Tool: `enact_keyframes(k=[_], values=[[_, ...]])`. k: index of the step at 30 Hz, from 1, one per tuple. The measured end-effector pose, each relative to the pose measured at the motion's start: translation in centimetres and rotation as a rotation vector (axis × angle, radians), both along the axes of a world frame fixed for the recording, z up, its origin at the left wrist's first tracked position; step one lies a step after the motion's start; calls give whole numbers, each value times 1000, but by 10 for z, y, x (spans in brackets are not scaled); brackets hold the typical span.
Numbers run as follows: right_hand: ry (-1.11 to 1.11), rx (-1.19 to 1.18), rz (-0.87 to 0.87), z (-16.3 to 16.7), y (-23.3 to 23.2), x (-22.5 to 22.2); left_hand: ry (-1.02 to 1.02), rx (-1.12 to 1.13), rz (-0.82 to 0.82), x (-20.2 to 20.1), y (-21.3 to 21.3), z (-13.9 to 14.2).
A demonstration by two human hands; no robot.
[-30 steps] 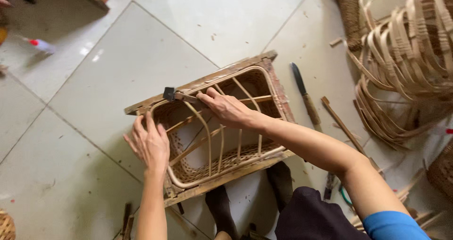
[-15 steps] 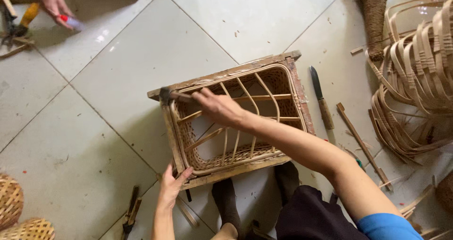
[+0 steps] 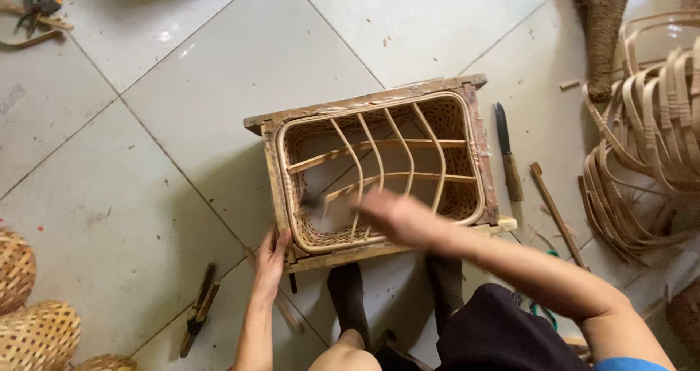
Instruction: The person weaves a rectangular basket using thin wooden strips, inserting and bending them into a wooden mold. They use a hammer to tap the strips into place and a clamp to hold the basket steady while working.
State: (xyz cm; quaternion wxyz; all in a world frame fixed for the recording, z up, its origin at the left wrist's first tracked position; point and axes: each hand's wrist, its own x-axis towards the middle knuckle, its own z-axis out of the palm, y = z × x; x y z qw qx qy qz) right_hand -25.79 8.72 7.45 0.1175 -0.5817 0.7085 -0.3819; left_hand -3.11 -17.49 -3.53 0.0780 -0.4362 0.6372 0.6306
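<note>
— Tiled pale floor (image 3: 182, 94) is the biggest thing under me. What sits on it?

— Right in front of my feet, a rectangular wooden frame (image 3: 368, 102) with a half-woven rattan basket (image 3: 379, 170) set inside it, bare ribs crossing its open top. Off to my right lies a big heap of curved rattan strips (image 3: 649, 130), well apart from the frame.

— And smaller bits?

— Two round woven baskets (image 3: 29, 320) at my far left. A dark-bladed knife with a wooden handle (image 3: 507, 152) lies just beside the frame's right edge, with a thin wooden stick (image 3: 555, 214) near it. A dark little hand tool (image 3: 198, 309) rests on the floor left of my left arm.

— Your hands?

— My left hand (image 3: 271, 258) presses on the frame's near left corner, fingers spread flat against the wood, thumb apart. My right hand (image 3: 397, 218) is over the basket's near rim, blurred; it seems closed on a small dark-headed tool (image 3: 315, 205) pointing left, though I cannot tell the grip for sure.
</note>
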Motion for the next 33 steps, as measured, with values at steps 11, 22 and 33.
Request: enact_keyframes(k=[11,22,33], values=[[-126,460,-134,17,126,66,107,-1197,-301,-39,51,73],[-795,-100,-1510,1,303,108,1016,-1259,-1350,-179,316,61],[-221,170,-1127,9,261,49,920,-1463,-1364,-181,332,31]])
